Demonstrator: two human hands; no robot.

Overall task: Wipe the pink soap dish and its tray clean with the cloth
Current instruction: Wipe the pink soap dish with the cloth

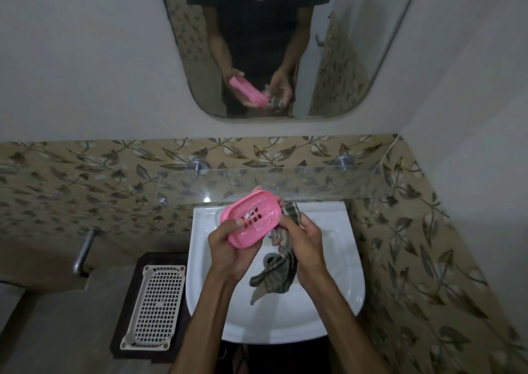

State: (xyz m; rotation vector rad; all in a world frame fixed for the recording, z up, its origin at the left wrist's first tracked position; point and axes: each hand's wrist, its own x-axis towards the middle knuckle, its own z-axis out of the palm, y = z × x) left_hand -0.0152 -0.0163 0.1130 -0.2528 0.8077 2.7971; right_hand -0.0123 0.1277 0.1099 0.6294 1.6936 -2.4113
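Both forearms are seen bare from the near edge of the view up to the left hand and the right hand; no sleeve, watch, ring or band is seen on them. In the mirror on the far wall, a dark short-sleeved T-shirt with a pale printed design across the chest is shown.
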